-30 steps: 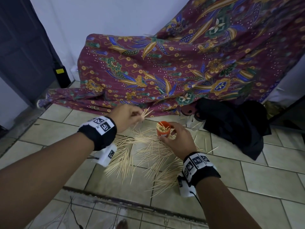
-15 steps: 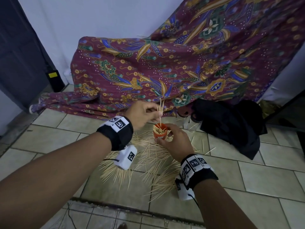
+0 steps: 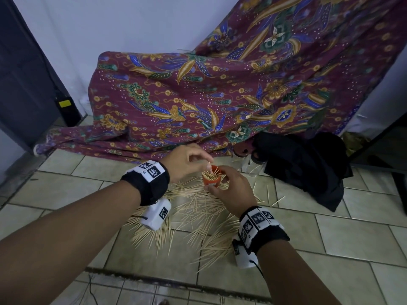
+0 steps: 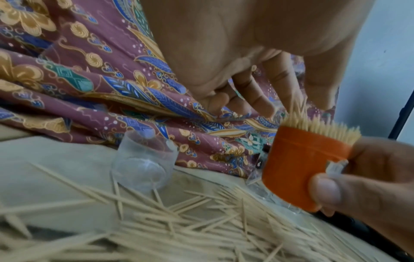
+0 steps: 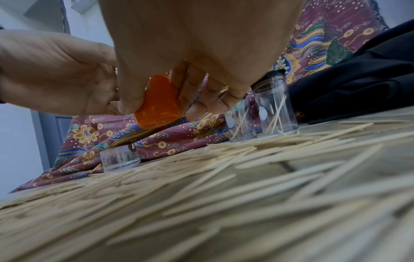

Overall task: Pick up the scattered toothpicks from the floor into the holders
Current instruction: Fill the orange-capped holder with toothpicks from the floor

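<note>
My right hand [image 3: 229, 190] grips a small orange holder [image 3: 211, 180] packed with upright toothpicks, lifted just above the floor. The left hand [image 3: 207, 165] hovers over its mouth and pinches a few toothpicks [image 4: 298, 104] whose lower ends stand among those in the orange holder [image 4: 300, 168]. In the right wrist view the orange holder [image 5: 158, 104] sits between thumb and fingers. Many scattered toothpicks [image 3: 198, 212] lie on the tiled floor under and between both hands.
Two clear holders [image 5: 277, 106] with a few toothpicks stand behind the pile, and a clear cap [image 5: 119, 157] lies to the left. A patterned maroon cloth [image 3: 198, 102] drapes behind. A black cloth [image 3: 308, 168] lies at the right, a dark door [image 3: 22, 84] at the left.
The left hand carried its pinch of toothpicks from the left to above the orange holder and lowered them into it. The right hand kept hold of the holder.
</note>
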Available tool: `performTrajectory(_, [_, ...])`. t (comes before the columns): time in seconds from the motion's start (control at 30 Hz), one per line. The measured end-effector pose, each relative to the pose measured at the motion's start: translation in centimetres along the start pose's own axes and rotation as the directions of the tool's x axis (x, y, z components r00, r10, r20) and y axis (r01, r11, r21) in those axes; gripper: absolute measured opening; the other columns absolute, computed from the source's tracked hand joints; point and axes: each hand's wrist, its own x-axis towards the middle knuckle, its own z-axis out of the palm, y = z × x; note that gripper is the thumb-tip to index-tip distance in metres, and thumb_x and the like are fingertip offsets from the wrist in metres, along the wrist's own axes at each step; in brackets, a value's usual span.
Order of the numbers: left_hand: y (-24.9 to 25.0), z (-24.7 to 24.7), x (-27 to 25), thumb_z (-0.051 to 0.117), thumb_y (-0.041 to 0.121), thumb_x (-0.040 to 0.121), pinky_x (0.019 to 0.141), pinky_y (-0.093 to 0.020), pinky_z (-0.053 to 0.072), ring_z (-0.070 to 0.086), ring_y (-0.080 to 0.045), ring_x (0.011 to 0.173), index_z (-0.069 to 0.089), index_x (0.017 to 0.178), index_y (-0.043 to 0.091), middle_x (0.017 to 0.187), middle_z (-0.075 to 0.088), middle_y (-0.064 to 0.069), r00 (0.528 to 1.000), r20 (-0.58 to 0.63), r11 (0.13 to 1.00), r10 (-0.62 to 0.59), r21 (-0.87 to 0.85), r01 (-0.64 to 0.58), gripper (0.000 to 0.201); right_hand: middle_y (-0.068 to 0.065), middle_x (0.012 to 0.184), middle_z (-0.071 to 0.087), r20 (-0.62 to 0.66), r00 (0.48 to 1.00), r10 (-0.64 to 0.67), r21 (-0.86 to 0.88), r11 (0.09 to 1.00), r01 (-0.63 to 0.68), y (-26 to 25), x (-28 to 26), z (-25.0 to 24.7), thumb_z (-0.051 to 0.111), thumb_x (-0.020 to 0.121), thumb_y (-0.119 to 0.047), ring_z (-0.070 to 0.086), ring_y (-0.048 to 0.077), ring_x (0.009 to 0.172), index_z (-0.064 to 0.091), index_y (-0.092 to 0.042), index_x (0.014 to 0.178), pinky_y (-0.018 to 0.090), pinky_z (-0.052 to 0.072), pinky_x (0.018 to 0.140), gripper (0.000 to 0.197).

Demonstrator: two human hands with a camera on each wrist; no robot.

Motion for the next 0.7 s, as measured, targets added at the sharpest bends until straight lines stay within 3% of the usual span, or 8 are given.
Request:
performTrajectory(0.1, [0.4, -0.8, 0.1, 0.07, 0.037, 0.085, 0.082, -0.037, 0.052, 0.061, -0.016, 0.09, 0.074, 0.094, 0.031, 0.096, 0.066, 0.005, 0.999, -0.036, 0.998, 0.034, 0.053, -0.032, 0.011, -0.013, 0.103, 0.061, 0.004, 1.0, 0.001, -0.009, 1.0, -0.001, 0.1, 0.1, 0.1, 0.082, 0.074, -0.038, 0.051, 0.001, 0.087, 0.062, -0.026, 0.118, 0.015, 0.037, 0.07, 0.051])
performTrajectory(0.23, [1.1, -0.1, 0.2, 0.069, 0.03, 0.088, 0.079, -0.031, 0.051, 0.06, -0.002, 0.085, 0.075, 0.094, 0.025, 0.092, 0.067, 0.012, 0.997, 0.005, 0.969, 0.077, 0.235, -0.076, 0.011, -0.014, 0.102, 0.061, 0.006, 1.0, 0.001, -0.018, 1.0, -0.001, 0.1, 0.2, 0.3, 0.082, 0.074, -0.039, 0.051, 0.0, 0.086, 0.062, -0.025, 0.118, 0.012, 0.036, 0.069, 0.051])
performTrajectory(0.3, [0.9, 0.2, 0.1, 0.066, 0.032, 0.09, 0.081, -0.037, 0.053, 0.061, -0.005, 0.086, 0.075, 0.099, 0.026, 0.095, 0.068, 0.012, 0.994, 0.019, 0.943, 0.106, 0.316, -0.106, 0.014, -0.013, 0.103, 0.061, 0.006, 1.0, 0.0, -0.019, 1.0, 0.0, 0.2, 0.2, 0.4, 0.082, 0.074, -0.04, 0.051, 0.0, 0.086, 0.062, -0.025, 0.118, 0.011, 0.036, 0.069, 0.051])
performTrajectory(0.37, [0.9, 0.1, -0.1, 0.057, 0.033, 0.096, 0.091, -0.036, 0.05, 0.061, -0.009, 0.099, 0.07, 0.115, 0.026, 0.109, 0.067, 0.009, 0.984, 0.012, 0.912, 0.179, 0.373, -0.17, 0.024, -0.013, 0.104, 0.062, -0.003, 1.0, 0.004, -0.013, 1.0, -0.004, 0.4, 0.3, 0.4, 0.082, 0.073, -0.04, 0.052, 0.001, 0.087, 0.062, -0.025, 0.119, 0.017, 0.039, 0.072, 0.052])
performTrajectory(0.47, [1.3, -0.2, -1.0, 0.041, 0.036, 0.102, 0.109, -0.022, 0.024, 0.037, -0.003, 0.132, 0.041, 0.145, 0.026, 0.143, 0.045, 0.011, 0.977, 0.064, 0.867, 0.205, 0.452, -0.212, 0.044, -0.013, 0.105, 0.062, -0.006, 1.0, 0.009, 0.0, 1.0, -0.009, 0.7, 0.3, 0.4, 0.082, 0.073, -0.041, 0.054, 0.003, 0.089, 0.061, -0.026, 0.12, 0.02, 0.041, 0.075, 0.053])
performTrajectory(0.53, [1.0, 0.0, -1.7, 0.031, 0.047, 0.102, 0.115, -0.028, 0.011, 0.015, 0.001, 0.141, 0.016, 0.153, 0.028, 0.156, 0.02, 0.014, 0.969, 0.199, 0.808, 0.148, 0.54, -0.235, 0.057, -0.013, 0.105, 0.063, -0.016, 1.0, -0.009, 0.006, 1.0, 0.009, 0.8, 0.3, 0.5, 0.08, 0.074, -0.041, 0.055, 0.002, 0.087, 0.062, -0.026, 0.118, 0.018, 0.041, 0.073, 0.051])
performTrajectory(0.63, [-0.2, 0.9, -2.5, 0.015, 0.06, 0.096, 0.118, -0.036, 0.0, -0.012, 0.002, 0.141, -0.009, 0.153, 0.029, 0.157, -0.01, 0.017, 0.924, 0.382, 0.723, 0.013, 0.635, -0.273, 0.069, -0.011, 0.103, 0.064, -0.029, 0.999, -0.022, -0.008, 1.0, 0.022, 1.0, 0.4, 0.5, 0.078, 0.076, -0.039, 0.054, 0.002, 0.083, 0.062, -0.024, 0.116, 0.016, 0.041, 0.069, 0.046])
performTrajectory(0.7, [-0.5, 1.1, -2.7, 0.011, 0.062, 0.094, 0.119, -0.034, -0.002, -0.017, 0.001, 0.142, -0.016, 0.151, 0.029, 0.155, -0.018, 0.016, 0.919, 0.393, 0.728, 0.023, 0.624, -0.284, 0.07, -0.009, 0.103, 0.064, -0.036, 0.999, -0.022, -0.014, 1.0, 0.021, 1.1, 0.4, 0.5, 0.078, 0.076, -0.038, 0.055, 0.004, 0.084, 0.062, -0.023, 0.117, 0.021, 0.044, 0.072, 0.046])
